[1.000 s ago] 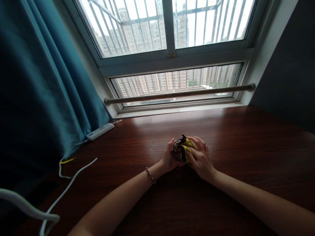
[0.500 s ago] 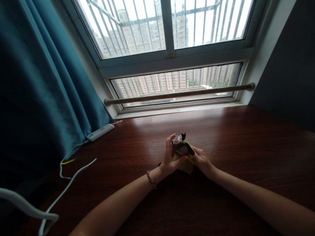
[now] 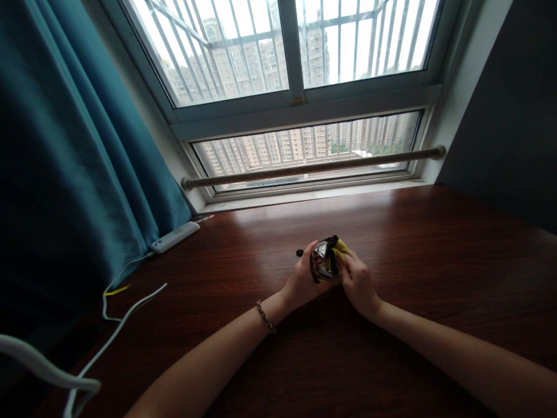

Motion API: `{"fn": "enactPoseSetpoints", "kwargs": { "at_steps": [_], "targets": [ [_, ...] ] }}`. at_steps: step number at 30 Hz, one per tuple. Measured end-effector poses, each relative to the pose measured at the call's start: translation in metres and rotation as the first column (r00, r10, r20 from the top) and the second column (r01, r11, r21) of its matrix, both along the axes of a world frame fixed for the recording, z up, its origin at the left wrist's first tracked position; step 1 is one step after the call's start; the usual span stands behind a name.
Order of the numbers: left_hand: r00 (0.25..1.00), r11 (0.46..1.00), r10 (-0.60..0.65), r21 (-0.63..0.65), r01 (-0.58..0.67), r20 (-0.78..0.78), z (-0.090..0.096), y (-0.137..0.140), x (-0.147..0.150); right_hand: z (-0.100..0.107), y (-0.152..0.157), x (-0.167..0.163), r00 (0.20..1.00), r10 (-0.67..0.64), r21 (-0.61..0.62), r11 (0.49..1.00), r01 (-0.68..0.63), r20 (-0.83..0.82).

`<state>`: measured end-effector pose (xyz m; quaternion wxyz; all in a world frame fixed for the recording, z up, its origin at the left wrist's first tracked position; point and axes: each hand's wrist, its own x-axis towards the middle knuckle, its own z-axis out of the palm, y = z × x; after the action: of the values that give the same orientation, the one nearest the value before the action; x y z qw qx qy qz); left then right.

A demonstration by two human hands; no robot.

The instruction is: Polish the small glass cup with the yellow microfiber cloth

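Note:
Both hands meet over the middle of the table around a small yellow-and-black pouch (image 3: 342, 247), which looks like soft cloth. Inside its dark-edged mouth sits a shiny dark item in clear plastic (image 3: 321, 255); its kind I cannot make out. My left hand (image 3: 301, 280), with a beaded bracelet (image 3: 265, 317) on the wrist, is closed around the left side and underside of the pouch. A dark end of cord or trim sticks out beyond its fingers. My right hand (image 3: 359, 284) pinches the yellow edge on the right. The pouch's lower part is hidden by the hands.
The reddish-brown wooden table (image 3: 435, 278) reaches a barred window with a metal rail (image 3: 313, 168). A white power strip (image 3: 174, 237) lies at the left beside a blue curtain (image 3: 87, 133). White cables (image 3: 117, 331) and a yellow tie (image 3: 117, 290) are near the left edge.
The pouch has turned and been drawn up around the plastic-wrapped item, with less yellow showing below. My left thumb has moved from the front of it, and my right fingers have shifted along the edge.

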<state>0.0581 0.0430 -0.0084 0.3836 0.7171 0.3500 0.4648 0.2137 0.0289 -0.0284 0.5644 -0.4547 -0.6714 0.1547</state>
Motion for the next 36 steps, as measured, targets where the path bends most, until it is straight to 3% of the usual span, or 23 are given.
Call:
{"fn": "enactPoseSetpoints", "kwargs": {
  "at_steps": [5,12,15,19,24,29,33,36],
  "targets": [
    [0.997,0.993,-0.076,0.093,0.078,-0.023,-0.002,0.006,0.000,0.001,-0.001,0.000,0.998,-0.005,0.050,0.999,0.002,0.056],
    [0.995,0.956,-0.005,0.291,0.035,-0.103,-0.010,0.009,0.001,0.006,-0.002,0.000,0.987,0.074,0.074,0.994,-0.085,0.140],
    [0.988,0.913,0.030,0.406,0.035,-0.154,-0.012,0.009,0.001,0.006,0.000,0.000,0.994,0.105,-0.007,0.994,-0.105,0.042],
    [0.963,0.814,0.119,0.579,0.046,-0.243,-0.013,0.007,-0.004,0.007,0.001,-0.001,0.990,0.142,-0.081,0.986,-0.143,-0.017],
    [0.930,0.739,0.263,0.673,-0.025,-0.255,-0.012,0.003,-0.007,0.009,-0.002,-0.002,0.978,0.208,-0.114,0.971,-0.210,-0.028],
    [0.948,0.740,0.157,0.669,0.072,-0.275,-0.011,0.003,0.001,0.005,-0.002,0.001,0.995,0.076,-0.076,0.994,-0.081,-0.062],
    [0.921,0.798,0.040,0.567,0.203,-0.387,-0.010,0.002,0.003,-0.002,0.004,0.005,0.995,-0.027,-0.058,0.998,0.022,-0.095],
    [0.922,0.815,0.068,0.554,0.169,-0.382,-0.012,0.003,0.001,-0.004,0.008,0.006,0.995,-0.056,-0.050,0.997,0.052,-0.085]
  ]
}}
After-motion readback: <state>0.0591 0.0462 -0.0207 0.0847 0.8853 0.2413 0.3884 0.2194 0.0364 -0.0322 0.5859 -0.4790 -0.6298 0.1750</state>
